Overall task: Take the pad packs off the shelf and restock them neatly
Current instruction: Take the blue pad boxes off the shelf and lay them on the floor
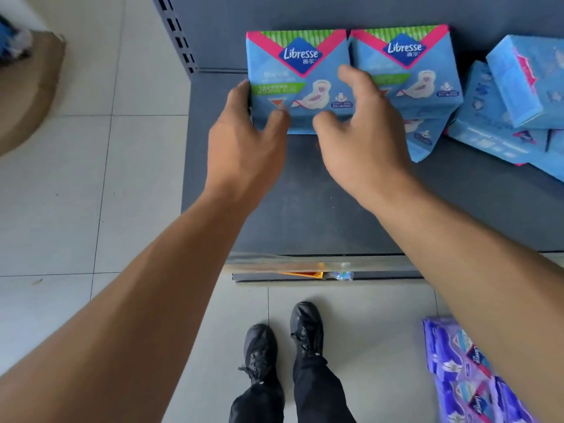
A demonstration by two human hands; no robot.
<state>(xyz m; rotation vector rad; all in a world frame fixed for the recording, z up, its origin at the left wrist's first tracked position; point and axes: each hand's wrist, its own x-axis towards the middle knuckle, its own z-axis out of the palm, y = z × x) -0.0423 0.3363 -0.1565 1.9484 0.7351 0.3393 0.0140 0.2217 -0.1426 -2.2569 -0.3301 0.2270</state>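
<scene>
My left hand (244, 132) grips the left edge of a blue pad pack (297, 80), fingers curled round its side and thumb on its lower front. My right hand (363, 126) is spread at the same pack's right edge, fingers loosely bent over the seam where it meets a second pack (406, 68); whether they press it I cannot tell. Both packs stand upright side by side on the grey shelf (305, 193), each blue with a pink V-shaped band, a green striped top and a white "Libresse" logo. Right of my right hand, more blue packs (500, 117) lie tumbled in a loose heap. Below my right forearm, purple packs (457, 370) lie on the tiled floor (91, 178).
</scene>
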